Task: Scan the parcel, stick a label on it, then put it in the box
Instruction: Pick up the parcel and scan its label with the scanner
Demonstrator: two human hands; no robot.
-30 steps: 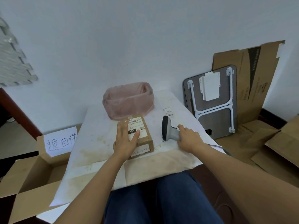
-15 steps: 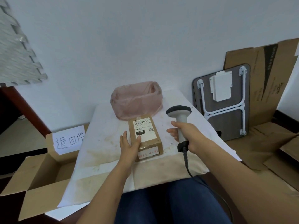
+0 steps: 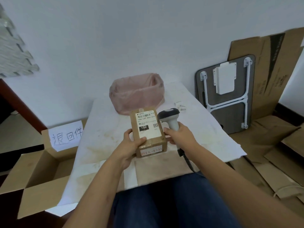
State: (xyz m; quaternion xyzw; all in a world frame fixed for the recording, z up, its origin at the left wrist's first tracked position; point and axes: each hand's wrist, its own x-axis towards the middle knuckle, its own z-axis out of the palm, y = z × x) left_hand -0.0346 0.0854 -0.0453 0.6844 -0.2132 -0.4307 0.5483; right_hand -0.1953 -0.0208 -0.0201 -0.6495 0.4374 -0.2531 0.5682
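Note:
A brown cardboard parcel with a white shipping label on top is lifted over the middle of the white table. My left hand grips its near left corner, thumb on the label. My right hand holds a grey barcode scanner by the handle, just right of the parcel, with its dark head beside the label's top right corner. The scanner's cable hangs down toward my lap. An open cardboard box with a handwritten paper sign stands on the floor at the left.
A container lined with a pink bag sits at the table's far edge. Small white labels lie at the far right of the table. A folded table and flattened cardboard lean and lie at the right.
My left hand has picked the parcel up off the table and tilted it toward me. My right hand has brought the scanner left, close to the parcel's label.

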